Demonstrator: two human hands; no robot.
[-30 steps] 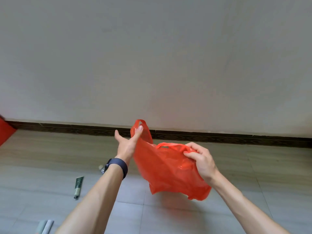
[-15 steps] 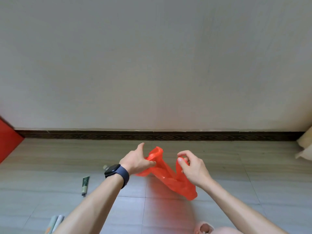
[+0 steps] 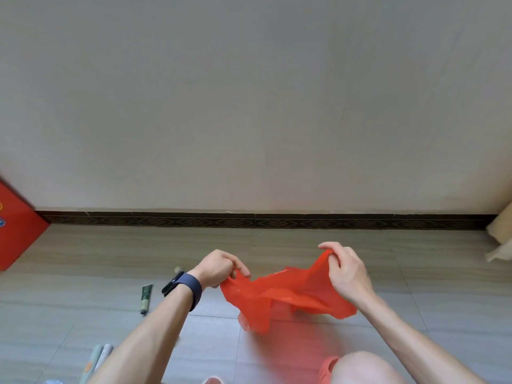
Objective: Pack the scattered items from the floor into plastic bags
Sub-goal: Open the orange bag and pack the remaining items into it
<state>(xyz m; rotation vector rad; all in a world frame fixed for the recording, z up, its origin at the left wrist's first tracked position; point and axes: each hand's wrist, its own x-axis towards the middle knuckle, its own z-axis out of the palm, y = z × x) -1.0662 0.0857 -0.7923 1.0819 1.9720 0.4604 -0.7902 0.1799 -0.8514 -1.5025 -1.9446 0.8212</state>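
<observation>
left hand (image 3: pixel 219 268) pinches one edge of the red bag (image 3: pixel 288 295), right hand (image 3: pixel 346 270) pinches the other; i see it stretched between them, lower centre, above the floor (image 3: pixel 277 245).

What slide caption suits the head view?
Left hand and right hand hold a red plastic bag between them; a green tube lies on the floor.

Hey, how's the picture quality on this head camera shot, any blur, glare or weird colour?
Head view: soft, even light with no glare; the red bag casts a reddish tint on the floor beneath it; the tubes at the lower left edge look smeared; the left hand and right hand gripping the bag look fairly sharp.
</observation>
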